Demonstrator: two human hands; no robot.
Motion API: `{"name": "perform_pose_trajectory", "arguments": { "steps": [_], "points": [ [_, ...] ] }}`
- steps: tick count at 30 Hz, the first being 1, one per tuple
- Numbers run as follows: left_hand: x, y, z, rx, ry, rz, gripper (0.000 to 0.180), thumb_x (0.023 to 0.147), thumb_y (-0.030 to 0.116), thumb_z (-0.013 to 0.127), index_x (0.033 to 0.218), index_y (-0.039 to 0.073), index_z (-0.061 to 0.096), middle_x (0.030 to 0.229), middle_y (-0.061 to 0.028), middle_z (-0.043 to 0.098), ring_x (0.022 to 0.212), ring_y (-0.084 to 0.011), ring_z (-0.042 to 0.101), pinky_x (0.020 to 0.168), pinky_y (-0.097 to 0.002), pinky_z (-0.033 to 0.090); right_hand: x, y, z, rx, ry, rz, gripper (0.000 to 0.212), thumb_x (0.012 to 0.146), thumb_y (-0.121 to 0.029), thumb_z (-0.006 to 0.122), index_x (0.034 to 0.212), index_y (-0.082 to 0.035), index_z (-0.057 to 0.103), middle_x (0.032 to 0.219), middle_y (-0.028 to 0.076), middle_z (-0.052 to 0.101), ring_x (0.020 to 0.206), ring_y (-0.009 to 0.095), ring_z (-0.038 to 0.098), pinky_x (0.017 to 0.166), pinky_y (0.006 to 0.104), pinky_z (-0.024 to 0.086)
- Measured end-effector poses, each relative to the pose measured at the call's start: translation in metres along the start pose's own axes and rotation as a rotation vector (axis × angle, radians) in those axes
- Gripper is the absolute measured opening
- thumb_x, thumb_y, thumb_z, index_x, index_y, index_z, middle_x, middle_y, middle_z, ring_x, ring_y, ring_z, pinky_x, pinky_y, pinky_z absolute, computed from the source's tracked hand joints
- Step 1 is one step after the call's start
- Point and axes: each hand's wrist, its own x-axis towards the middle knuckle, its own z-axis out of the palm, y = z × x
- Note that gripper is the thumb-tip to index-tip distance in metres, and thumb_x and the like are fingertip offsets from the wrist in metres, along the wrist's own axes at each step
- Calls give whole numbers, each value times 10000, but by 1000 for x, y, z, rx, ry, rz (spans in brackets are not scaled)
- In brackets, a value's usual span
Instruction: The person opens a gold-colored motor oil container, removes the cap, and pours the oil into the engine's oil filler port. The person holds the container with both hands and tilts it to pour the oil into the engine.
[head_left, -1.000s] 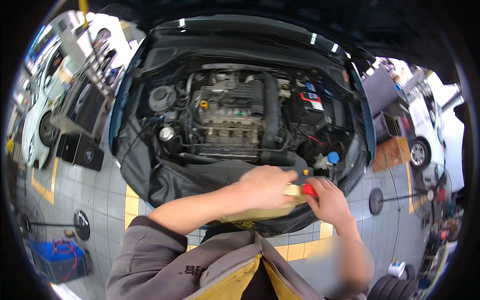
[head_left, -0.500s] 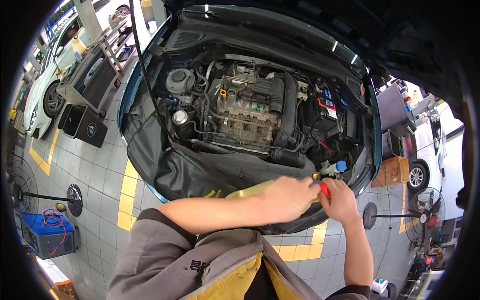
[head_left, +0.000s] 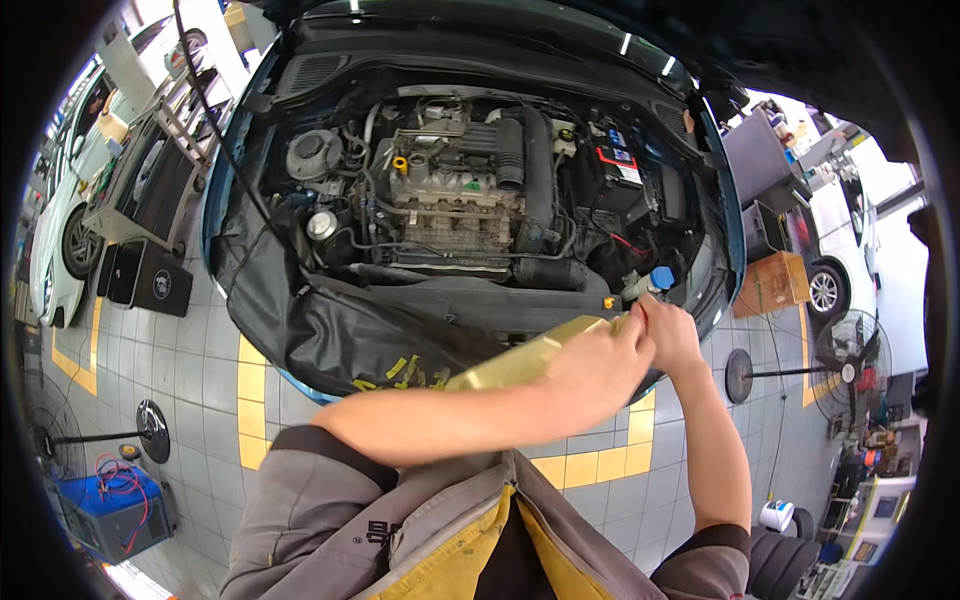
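2 bare hands were together over the front edge of the engine bay [head_left: 440, 298], toward its right corner. Left hand [head_left: 597, 368] was clamped round the neck end of a pale yellow jug [head_left: 515, 362], held tilted along that edge, beside a black fender cover [head_left: 300, 322]. Right hand [head_left: 672, 335] was closed on a red cap [head_left: 642, 316] at the neck, mostly hidden by fingers. Just beyond: a blue-capped reservoir [head_left: 661, 278]. 1 black battery [head_left: 608, 188] sat toward the bay's right edge; engine [head_left: 455, 212] at the middle.
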Motion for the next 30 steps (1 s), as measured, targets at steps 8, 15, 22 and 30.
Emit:
{"name": "perform_pose_trajectory", "arguments": {
  "steps": [8, 15, 22, 30],
  "points": [
    [-1, -10, 7, -245, 44, 115, 276, 840, 80, 643, 1113, 34, 629, 1179, -144, 616, 917, -352, 702, 761, -428, 599, 13, 8, 12, 8, 3, 234, 587, 1017, -430, 460, 729, 1, 736, 763, 252, 706, 776, 440, 707, 758, 515, 571],
    [16, -72, -41, -397, -201, 80, 340, 866, 133, 717, 1199, 90, 661, 1241, -70, 657, 1052, -319, 692, 887, -428, 582, -31, 15, 13, 102, 277, -245, 265, 924, -254, 637, 743, -72, 569, 618, 142, 613, 607, 373, 637, 602, 479, 520],
    [-21, -2, -11, -61, -137, 84, 392, 805, 95, 723, 1194, 96, 667, 1258, -88, 653, 989, -288, 703, 810, -405, 601, -18, -4, 3, 45, -5, 214, 607, 1023, -492, 496, 778, -3, 760, 778, 221, 728, 782, 400, 729, 706, 490, 585],
    [-17, -57, -42, -348, -267, 32, 407, 777, 71, 808, 1170, 59, 705, 1213, -109, 667, 1052, -342, 691, 888, -388, 576, -42, 12, -3, 128, 326, -738, 313, 869, -365, 682, 794, -83, 567, 613, 91, 589, 592, 315, 638, 576, 445, 528]
  ]
}}
